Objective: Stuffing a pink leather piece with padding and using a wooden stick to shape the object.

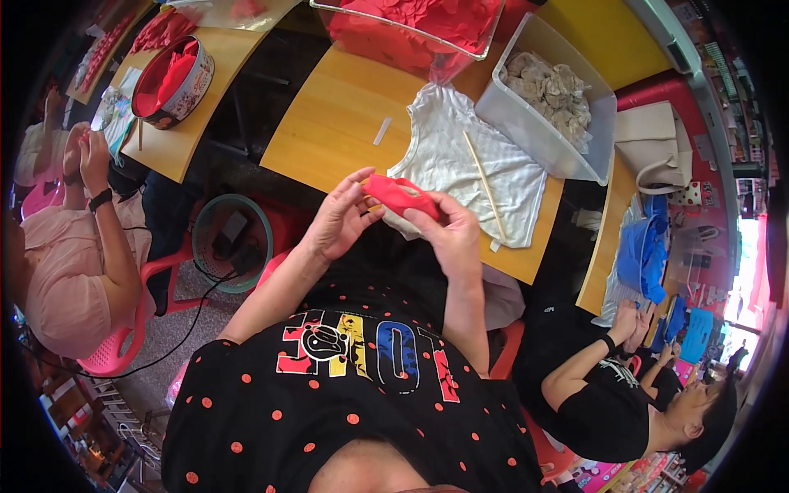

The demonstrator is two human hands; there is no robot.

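In front of my chest, above the table's near edge, is a small red fabric piece (398,195) with a slit-like opening that shows something pale inside. My right hand (454,237) grips its right end, the thumb pressed along the near side. My left hand (339,218) is at its left end, fingers curled and fingertips touching the red fabric; part of the palm shows. Just beyond lies a crumpled white sleeveless shirt (440,140), spread on the wooden table (320,115). A thin wooden stick (483,182) rests across the shirt.
A clear bin (403,31) of red pieces stands at the table's far side. To its right is a translucent bin (596,123) of beige pieces. A round tin (177,94) sits on the left table, and a green basket (233,244) below. People work on both sides.
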